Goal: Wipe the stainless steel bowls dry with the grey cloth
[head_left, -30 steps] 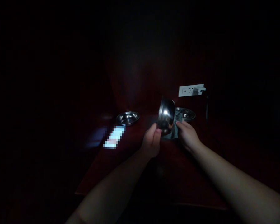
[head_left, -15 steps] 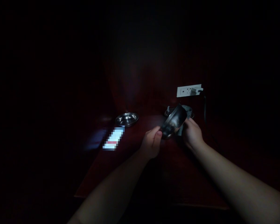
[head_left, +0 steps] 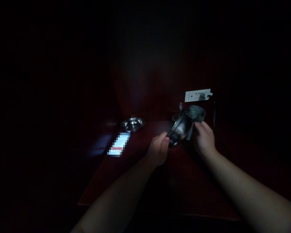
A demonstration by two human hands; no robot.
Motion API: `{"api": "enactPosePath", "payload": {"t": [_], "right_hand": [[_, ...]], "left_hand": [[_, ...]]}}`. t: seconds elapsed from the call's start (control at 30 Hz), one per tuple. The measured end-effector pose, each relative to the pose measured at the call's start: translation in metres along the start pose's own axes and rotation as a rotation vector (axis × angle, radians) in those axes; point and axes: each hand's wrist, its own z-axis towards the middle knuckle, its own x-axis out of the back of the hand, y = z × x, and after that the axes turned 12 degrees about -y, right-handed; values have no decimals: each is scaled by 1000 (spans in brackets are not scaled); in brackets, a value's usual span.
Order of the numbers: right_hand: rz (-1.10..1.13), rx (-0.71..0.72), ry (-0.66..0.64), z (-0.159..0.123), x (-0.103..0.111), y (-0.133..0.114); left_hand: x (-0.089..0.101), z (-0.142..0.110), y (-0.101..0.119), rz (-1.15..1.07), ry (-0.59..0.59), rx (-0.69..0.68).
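Tilted above the table is a shiny metal bowl (head_left: 179,129). My left hand (head_left: 158,148) is closed on its lower left rim, thumb on top. At the bowl's right side my right hand (head_left: 204,138) is closed on a grey-green textured cloth (head_left: 196,113), which lies against the bowl and hangs below it. Part of the cloth and the right fingertips are hidden behind the bowl. Another metal dish (head_left: 176,117) shows partly behind the held bowl. Farther left, a shallow steel dish (head_left: 133,124) rests upright on the table.
A lit, blurred-out phone-like screen (head_left: 118,144) lies near the left edge of the dark red table (head_left: 145,184). On the wall at the back is a white socket plate (head_left: 197,95) with a plug in it and a cable (head_left: 214,115) hanging down. The surroundings are very dark.
More of the cloth now shows above and right of the bowl, as my right hand has shifted slightly right. The bowl has moved a little down; my left hand keeps its hold.
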Motion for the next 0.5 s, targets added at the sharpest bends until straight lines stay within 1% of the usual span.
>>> {"api": "enactPosePath", "payload": {"t": [0.17, 0.5], "right_hand": [[-90, 26, -38, -3, 0, -2], [-167, 97, -119, -8, -2, -6]], "left_hand": [[0, -1, -1, 11, 3, -2], [1, -2, -2, 38, 5, -5]]}}
